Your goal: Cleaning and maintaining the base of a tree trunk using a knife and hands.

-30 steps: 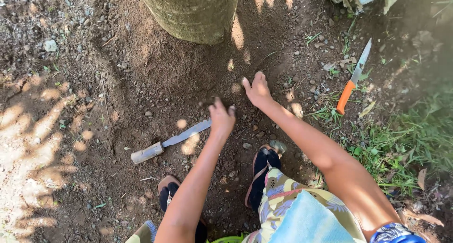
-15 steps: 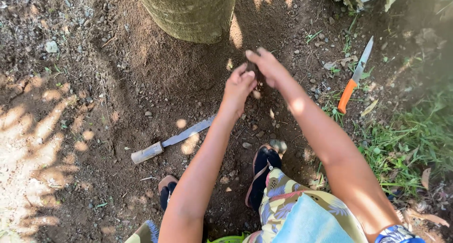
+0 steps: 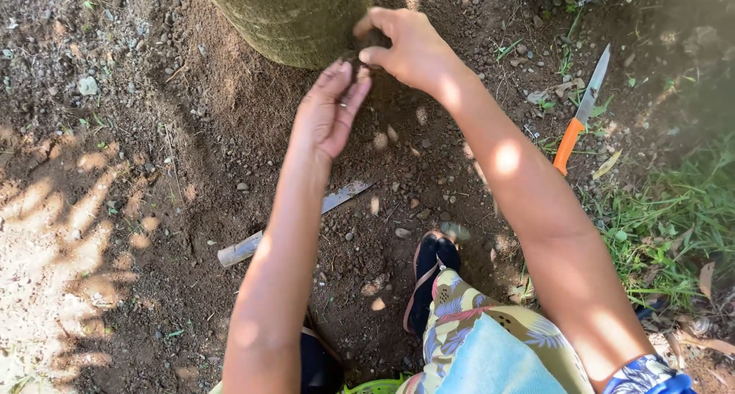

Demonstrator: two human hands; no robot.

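Hands meeting over a dark clump of soil, close against the tree trunk [image 3: 295,19].

Right hand [image 3: 409,45] pinches the soil clump [image 3: 366,43] between thumb and curled fingers; left hand [image 3: 329,114], fingers loosely spread, cups just below and left of it. One grey blade [image 3: 295,224] lies slantwise under the left forearm; one orange-handled knife [image 3: 580,111] lies well right, pointing up-right. Two sandalled feet below.

Both forearms bare, no watch/rings seen. Left hand [image 3: 328,114] & right hand [image 3: 409,48]: bare, soil specks on fingers [image 3: 346,95]. Right upper arm: edge of short sleeve [image 3: 647,375], blue w/ white leaf print. Lap: tropical-print garment [image 3: 490,340], yellow/olive/pink/blue leaves, w/ pale blue panel. Feet: dark flip-flop sandals [image 3: 429,275], thin straps; left one mostly hidden by arm.
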